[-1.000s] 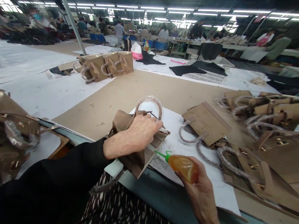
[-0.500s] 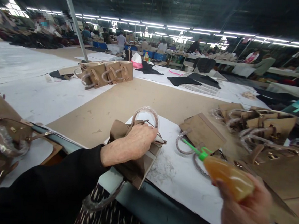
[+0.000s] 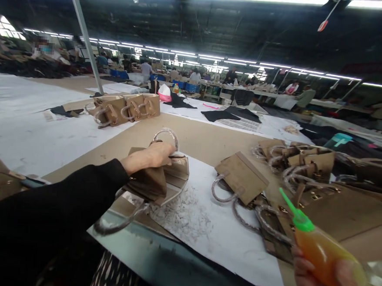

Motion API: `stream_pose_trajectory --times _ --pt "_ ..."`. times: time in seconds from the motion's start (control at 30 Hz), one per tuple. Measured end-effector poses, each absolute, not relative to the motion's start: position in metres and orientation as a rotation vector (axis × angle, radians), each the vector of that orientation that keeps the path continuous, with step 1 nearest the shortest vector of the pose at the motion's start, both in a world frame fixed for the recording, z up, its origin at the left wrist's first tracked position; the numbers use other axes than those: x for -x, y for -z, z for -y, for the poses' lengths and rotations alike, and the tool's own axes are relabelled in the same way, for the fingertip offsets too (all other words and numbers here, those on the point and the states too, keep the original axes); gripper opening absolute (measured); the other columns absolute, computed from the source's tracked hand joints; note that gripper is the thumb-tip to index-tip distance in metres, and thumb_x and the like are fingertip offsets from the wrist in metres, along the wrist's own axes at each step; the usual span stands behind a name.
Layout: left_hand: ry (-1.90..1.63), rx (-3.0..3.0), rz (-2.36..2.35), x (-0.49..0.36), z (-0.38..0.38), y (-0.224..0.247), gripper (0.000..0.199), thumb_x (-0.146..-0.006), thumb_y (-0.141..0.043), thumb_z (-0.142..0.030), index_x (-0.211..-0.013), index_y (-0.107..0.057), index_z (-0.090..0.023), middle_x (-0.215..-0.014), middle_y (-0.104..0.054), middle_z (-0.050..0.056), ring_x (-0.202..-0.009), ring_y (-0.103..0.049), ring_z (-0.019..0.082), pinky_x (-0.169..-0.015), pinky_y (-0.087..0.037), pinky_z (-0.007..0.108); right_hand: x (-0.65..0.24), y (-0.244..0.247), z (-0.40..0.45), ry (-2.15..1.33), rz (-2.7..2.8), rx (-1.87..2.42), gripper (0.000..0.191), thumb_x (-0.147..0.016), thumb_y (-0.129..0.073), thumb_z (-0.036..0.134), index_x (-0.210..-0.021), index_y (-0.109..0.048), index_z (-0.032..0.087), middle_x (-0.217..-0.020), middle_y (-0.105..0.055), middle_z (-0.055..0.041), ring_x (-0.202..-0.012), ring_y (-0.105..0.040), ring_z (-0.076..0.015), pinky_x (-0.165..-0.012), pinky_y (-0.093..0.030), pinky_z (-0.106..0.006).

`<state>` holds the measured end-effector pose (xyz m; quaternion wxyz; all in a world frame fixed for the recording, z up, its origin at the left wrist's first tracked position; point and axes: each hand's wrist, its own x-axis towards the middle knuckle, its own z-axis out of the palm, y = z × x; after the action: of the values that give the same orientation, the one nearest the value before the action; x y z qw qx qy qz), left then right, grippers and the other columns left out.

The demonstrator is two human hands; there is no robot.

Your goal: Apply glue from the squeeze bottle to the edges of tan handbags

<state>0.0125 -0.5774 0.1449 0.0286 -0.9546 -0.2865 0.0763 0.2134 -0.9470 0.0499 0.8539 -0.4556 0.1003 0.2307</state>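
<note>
My left hand (image 3: 155, 154) is closed on the top edge of a small brown handbag (image 3: 149, 181) at the front of the table. The bag lies tilted, its pale inside showing on the right. One plastic-wrapped handle loops up behind my fingers; another hangs over the table's front edge. At lower right, my right hand (image 3: 328, 279) grips a clear squeeze bottle (image 3: 325, 255) of amber liquid. Its green nozzle points up and left, apart from the bag. My left fingertips are partly hidden behind the bag's edge.
White paper (image 3: 201, 222) with dark smudges covers the table between my hands. A flat brown bag (image 3: 241, 177) and a heap of wrapped-handle bags (image 3: 314, 162) lie at the right. A row of upright bags (image 3: 128, 108) stands farther back, near a metal pole (image 3: 87, 40).
The handbag has moved away from the table edge onto the paper, and its inside shows more. The squeeze bottle has shifted right and down. My view has tilted up.
</note>
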Motion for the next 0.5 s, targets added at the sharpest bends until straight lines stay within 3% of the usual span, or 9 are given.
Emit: stream_pose_trajectory --times 0.17,0.3,0.37,0.5 --pt "-0.291 2.903 0.777 -0.029 0.568 -0.154 0.023 -0.077 -0.065 -0.024 -0.098 -0.066 -0.017 -0.096 -0.069 0.006 -0.085 -0.061 0.02 -0.073 -0.045 0.03 -0.211 -0.045 0.95 -0.526 -0.207 0.907 0.062 -0.053 -0.092 0.027 -0.111 -0.069 0.023 -0.113 -0.062 -0.0065 -0.073 -0.063 -0.0206 -0.052 -0.059 -0.021" --pt "0.003 2.811 0.139 -0.039 0.623 -0.115 0.02 -0.077 -0.06 -0.011 -0.097 -0.065 -0.01 -0.099 -0.066 0.014 -0.095 -0.057 0.025 -0.077 -0.043 0.036 -0.222 -0.036 0.962 -0.57 -0.149 0.893 0.068 -0.051 -0.095 0.028 -0.113 -0.067 0.026 -0.112 -0.062 -0.0066 -0.074 -0.064 -0.023 -0.05 -0.059 -0.024" --pt "0.134 2.705 -0.125 -0.037 0.659 -0.089 0.015 -0.079 -0.057 -0.01 -0.092 -0.065 -0.008 -0.089 -0.064 0.013 -0.087 -0.056 0.024 -0.064 -0.042 0.033 -0.223 -0.036 0.966 -0.568 -0.135 0.879 0.068 -0.053 -0.096 0.027 -0.114 -0.066 0.027 -0.111 -0.062 -0.0063 -0.075 -0.064 -0.0231 -0.05 -0.059 -0.024" --pt "0.197 2.542 -0.371 -0.017 0.715 -0.055 0.02 -0.084 -0.052 -0.009 -0.092 -0.068 -0.017 -0.096 -0.066 0.01 -0.091 -0.057 0.023 -0.071 -0.045 0.038 -0.212 -0.052 0.954 -0.624 -0.192 0.812 0.084 -0.043 -0.099 0.024 -0.118 -0.063 0.022 -0.11 -0.062 -0.0103 -0.069 -0.062 -0.0198 -0.05 -0.058 -0.023"
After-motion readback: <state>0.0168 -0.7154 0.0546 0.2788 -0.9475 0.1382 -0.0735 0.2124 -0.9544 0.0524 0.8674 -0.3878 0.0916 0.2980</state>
